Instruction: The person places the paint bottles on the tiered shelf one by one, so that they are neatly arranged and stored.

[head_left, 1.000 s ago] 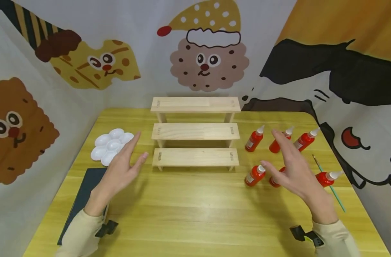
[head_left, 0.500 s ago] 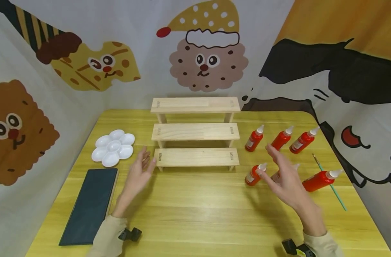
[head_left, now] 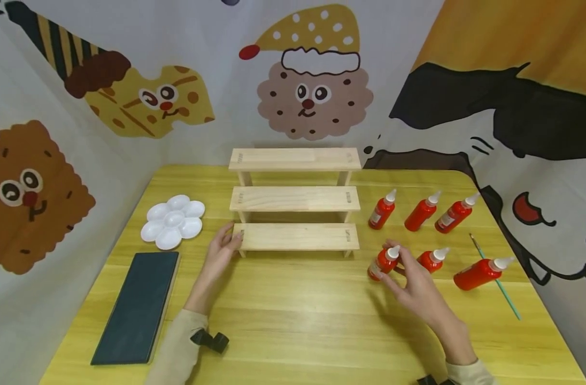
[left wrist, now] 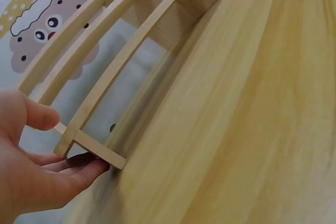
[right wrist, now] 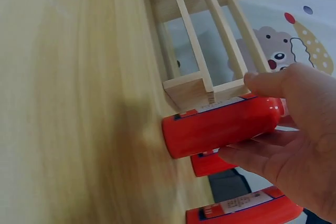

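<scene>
A three-tier wooden display shelf [head_left: 295, 237] stands at the back middle of the table. My left hand [head_left: 219, 251] is at the left end of its lowest tier. In the left wrist view, the fingers [left wrist: 89, 176] reach beside and below the plank's end, and the thumb sits above it. On the right, my right hand [head_left: 418, 286] holds a red squeeze bottle [head_left: 380, 267] with a white nozzle cap. The thumb is on one side and the fingers curl round the other. The right wrist view shows this bottle [right wrist: 223, 124] standing on the table close to the shelf's right end.
More red bottles [head_left: 420, 215] stand behind and right of my right hand; the one [head_left: 476, 274] at far right leans in view over a turquoise paintbrush [head_left: 507, 299]. On the left lie a white flower-shaped palette [head_left: 172, 220] and a dark flat board [head_left: 135, 307]. A printed curtain [head_left: 216, 32] hangs behind.
My left hand has moved right, from near the palette and board to the shelf's lowest tier. My right hand has come down and left, closing round the front left bottle.
</scene>
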Motion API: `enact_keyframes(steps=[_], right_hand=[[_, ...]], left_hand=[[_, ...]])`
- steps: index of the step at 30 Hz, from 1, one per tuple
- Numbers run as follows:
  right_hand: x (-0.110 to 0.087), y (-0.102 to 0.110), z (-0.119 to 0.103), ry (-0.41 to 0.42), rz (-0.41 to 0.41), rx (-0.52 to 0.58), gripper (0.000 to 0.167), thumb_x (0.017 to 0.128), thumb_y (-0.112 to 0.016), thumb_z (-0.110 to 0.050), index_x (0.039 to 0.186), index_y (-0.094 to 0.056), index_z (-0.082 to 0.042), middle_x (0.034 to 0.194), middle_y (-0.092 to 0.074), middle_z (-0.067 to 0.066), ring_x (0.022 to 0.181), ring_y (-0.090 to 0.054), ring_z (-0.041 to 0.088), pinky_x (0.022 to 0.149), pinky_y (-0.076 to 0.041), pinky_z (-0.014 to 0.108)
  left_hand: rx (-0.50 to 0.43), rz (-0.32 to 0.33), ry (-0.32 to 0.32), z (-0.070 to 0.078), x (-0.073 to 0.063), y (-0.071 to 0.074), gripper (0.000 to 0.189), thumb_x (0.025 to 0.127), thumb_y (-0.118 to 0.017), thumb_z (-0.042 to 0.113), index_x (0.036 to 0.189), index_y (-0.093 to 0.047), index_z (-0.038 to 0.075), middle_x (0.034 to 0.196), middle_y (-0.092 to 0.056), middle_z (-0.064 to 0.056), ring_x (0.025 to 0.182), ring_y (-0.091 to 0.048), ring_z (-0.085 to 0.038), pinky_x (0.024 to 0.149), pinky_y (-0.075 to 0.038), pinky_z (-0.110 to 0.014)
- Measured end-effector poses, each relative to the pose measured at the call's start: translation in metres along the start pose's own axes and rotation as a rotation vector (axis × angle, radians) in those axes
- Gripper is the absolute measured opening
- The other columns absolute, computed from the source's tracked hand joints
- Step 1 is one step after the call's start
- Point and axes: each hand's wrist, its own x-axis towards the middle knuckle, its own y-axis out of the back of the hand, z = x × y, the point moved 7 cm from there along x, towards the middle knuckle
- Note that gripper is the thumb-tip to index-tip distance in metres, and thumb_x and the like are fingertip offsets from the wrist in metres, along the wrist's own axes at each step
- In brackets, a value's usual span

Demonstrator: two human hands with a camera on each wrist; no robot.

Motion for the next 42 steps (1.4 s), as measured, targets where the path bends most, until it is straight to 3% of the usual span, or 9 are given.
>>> enact_keyframes(steps=[7,13,18,22,24,32,42], right_hand=[[-0.004,-0.005,0.003,0.046,0.039,0.013,0.064,0.082,-0.075,0.013,0.138,-0.044,0.008,0.122,-0.065,0.024,0.106,-0.068,0.043,0.08,-0.058,0.048],[-0.008,-0.011,0.006,0.039,0.039,0.011,0.056,0.082,-0.074,0.014,0.131,-0.047,0.007,0.116,-0.069,0.019,0.104,-0.069,0.04,0.083,-0.058,0.046],[-0.009,-0.011,0.005,0.049,0.073,0.013,0.053,0.081,-0.075,0.015,0.127,-0.05,0.005,0.115,-0.069,0.013,0.108,-0.069,0.019,0.086,-0.059,0.03],[-0.006,-0.008,-0.002,0.112,0.112,0.034,0.053,0.08,-0.074,0.017,0.126,-0.051,0.006,0.115,-0.069,0.013,0.114,-0.06,-0.004,0.091,-0.05,0.011],[-0.002,-0.006,-0.007,0.142,0.125,0.049,0.052,0.08,-0.074,0.017,0.126,-0.051,0.006,0.116,-0.069,0.014,0.116,-0.056,-0.01,0.092,-0.047,0.008],[0.022,0.006,-0.034,0.178,0.168,0.139,0.056,0.079,-0.073,0.02,0.129,-0.05,0.007,0.12,-0.068,0.016,0.115,-0.058,-0.01,0.094,-0.047,0.009],[0.055,0.016,-0.07,0.211,0.268,0.269,0.059,0.081,-0.07,0.02,0.135,-0.048,0.007,0.127,-0.064,0.02,0.117,-0.061,0.001,0.097,-0.049,0.015]], left_hand=[[-0.046,0.027,-0.017,-0.004,0.005,-0.002,0.062,0.106,-0.051,0.017,0.16,-0.023,0.004,0.151,-0.043,-0.028,0.134,-0.05,-0.04,0.112,-0.041,-0.049],[-0.027,0.055,-0.021,-0.009,0.006,-0.001,0.062,0.104,-0.054,0.013,0.158,-0.026,0.003,0.153,-0.044,-0.028,0.137,-0.048,-0.041,0.114,-0.038,-0.049],[-0.032,0.071,-0.018,-0.012,0.006,-0.001,0.06,0.104,-0.055,0.014,0.158,-0.029,0.004,0.154,-0.042,-0.028,0.139,-0.046,-0.042,0.116,-0.036,-0.051],[-0.028,0.071,-0.014,-0.013,0.006,-0.001,0.06,0.104,-0.055,0.016,0.157,-0.03,0.007,0.155,-0.042,-0.027,0.139,-0.047,-0.041,0.117,-0.036,-0.051],[-0.023,0.073,-0.01,-0.014,0.007,-0.001,0.06,0.104,-0.055,0.016,0.157,-0.031,0.007,0.155,-0.042,-0.026,0.138,-0.048,-0.041,0.117,-0.036,-0.051],[-0.003,0.083,0.0,-0.015,0.009,0.002,0.059,0.103,-0.056,0.016,0.157,-0.033,0.009,0.153,-0.046,-0.025,0.135,-0.051,-0.041,0.114,-0.038,-0.052],[-0.045,0.061,0.015,-0.016,0.011,0.003,0.059,0.103,-0.055,0.017,0.157,-0.032,0.01,0.154,-0.045,-0.025,0.134,-0.053,-0.04,0.111,-0.044,-0.05]])
